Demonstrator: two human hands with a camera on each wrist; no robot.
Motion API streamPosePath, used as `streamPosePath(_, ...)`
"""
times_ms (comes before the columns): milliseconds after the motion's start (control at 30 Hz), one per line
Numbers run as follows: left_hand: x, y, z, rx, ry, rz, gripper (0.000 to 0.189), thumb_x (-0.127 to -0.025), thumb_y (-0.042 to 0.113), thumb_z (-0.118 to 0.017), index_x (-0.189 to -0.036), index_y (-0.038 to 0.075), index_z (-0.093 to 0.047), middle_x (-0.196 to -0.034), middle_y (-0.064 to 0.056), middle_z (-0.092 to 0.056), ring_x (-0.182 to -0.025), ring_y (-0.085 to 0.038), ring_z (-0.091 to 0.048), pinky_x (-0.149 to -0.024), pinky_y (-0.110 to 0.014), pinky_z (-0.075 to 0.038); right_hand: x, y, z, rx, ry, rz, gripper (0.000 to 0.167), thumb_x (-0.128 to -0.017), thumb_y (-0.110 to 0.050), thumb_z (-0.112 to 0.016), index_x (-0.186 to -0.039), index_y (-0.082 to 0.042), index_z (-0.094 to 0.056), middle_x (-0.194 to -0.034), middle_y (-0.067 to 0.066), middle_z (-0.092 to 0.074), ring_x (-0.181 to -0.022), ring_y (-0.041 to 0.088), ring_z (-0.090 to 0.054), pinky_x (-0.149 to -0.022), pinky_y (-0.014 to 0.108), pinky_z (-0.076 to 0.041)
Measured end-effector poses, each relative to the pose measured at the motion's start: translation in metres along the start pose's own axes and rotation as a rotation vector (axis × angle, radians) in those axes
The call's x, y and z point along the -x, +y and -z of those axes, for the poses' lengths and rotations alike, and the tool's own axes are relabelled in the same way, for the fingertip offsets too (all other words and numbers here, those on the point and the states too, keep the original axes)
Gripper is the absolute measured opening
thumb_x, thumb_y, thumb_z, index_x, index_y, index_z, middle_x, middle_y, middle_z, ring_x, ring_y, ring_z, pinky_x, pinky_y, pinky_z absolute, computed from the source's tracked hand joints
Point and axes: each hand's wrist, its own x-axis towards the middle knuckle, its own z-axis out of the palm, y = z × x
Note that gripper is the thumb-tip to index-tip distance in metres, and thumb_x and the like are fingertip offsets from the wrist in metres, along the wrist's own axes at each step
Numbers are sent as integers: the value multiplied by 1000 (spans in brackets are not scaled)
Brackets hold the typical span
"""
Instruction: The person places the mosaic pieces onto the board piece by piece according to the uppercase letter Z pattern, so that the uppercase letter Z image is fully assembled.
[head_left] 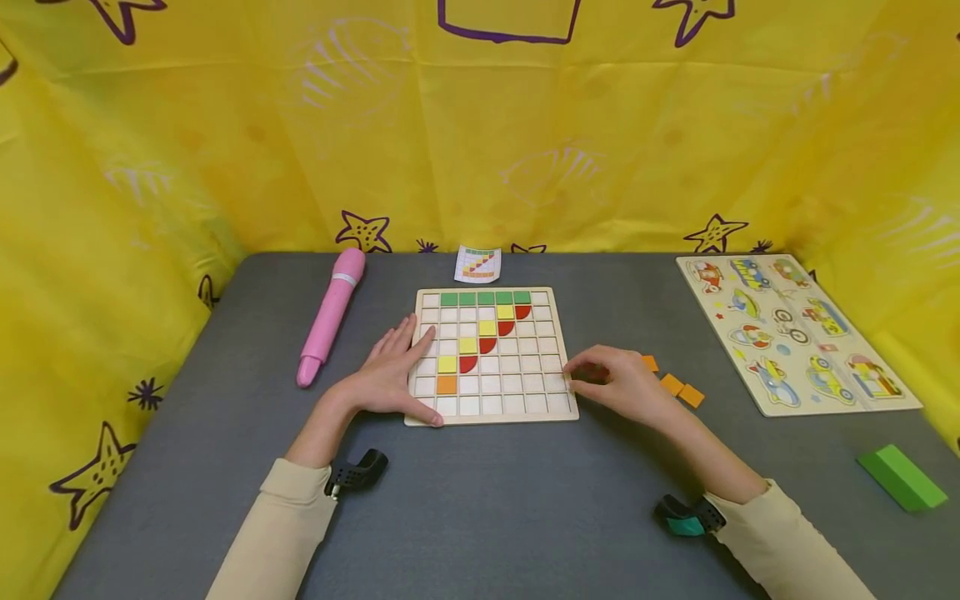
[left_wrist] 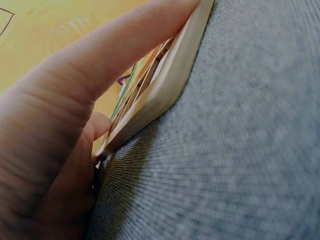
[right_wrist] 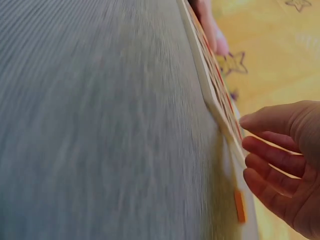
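Note:
A square wooden grid board with colored tiles lies on the table. Green squares fill most of its top row, yellow squares and red quarter-circles run diagonally, and one orange square sits at lower left. My left hand rests spread over the board's left side, thumb on the near rim. At the right edge is my right hand, fingers bent and thumb apart; in the right wrist view no tile shows between its fingers. Several loose orange tiles lie just behind it.
A small pattern card lies beyond the board. To the left is a pink microphone-like toy. A wooden picture puzzle and a green block lie to the right. A yellow curtain hangs along the table's far edge.

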Motion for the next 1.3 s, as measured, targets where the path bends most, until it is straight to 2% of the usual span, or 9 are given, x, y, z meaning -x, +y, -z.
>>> streamPosePath(267, -1, -1, -1, -4, -5, 1, 137, -58, 74, -77, -158, 12, -6, -161, -15, 16, -147, -29, 15, -115, -53, 2, 18, 22, 17, 68, 85, 4, 19, -80, -7, -79, -98, -12, -75, -94, -2, -70, -81, 16, -61, -72, 32, -49)
streamPosePath(467, 0, -1, 0, 3, 1, -7, 136, -59, 72, -78, -157, 10, -7, -161, -17, 15, -147, -31, 14, -115, -55, 1, 24, 30, 24, 73, 63, -12, 20, -82, -5, -77, -101, -10, -74, -96, 1, -70, -83, 18, -63, -72, 35, -52)
streamPosePath(633, 1, 0, 0, 6, 15, -23, 136, -59, 71, -79, -157, 9, -8, -161, -18, 13, -147, -32, 12, -115, -55, 1, 25, 32, 25, 89, 34, -47, 23, -82, -3, -76, -103, -9, -74, -98, 2, -69, -84, 19, -61, -73, 37, -50)
streamPosePath(967, 0, 0, 0, 12, 7, -13, 137, -58, 72, -78, -158, 11, -7, -161, -17, 15, -147, -31, 13, -115, -56, 1, 21, 26, 20, 62, 53, -61, 19, -83, -17, -79, -101, -13, -75, -92, -3, -69, -80, 15, -61, -71, 32, -49)
streamPosePath(1300, 0, 1, 1, 13, -5, -8, 136, -59, 70, -79, -158, 11, -7, -160, -17, 16, -147, -32, 14, -115, -55, 3, 0, 6, 8, -48, -4, -76, 22, -83, -15, -79, -104, -10, -73, -97, 0, -69, -87, 18, -62, -76, 36, -55)
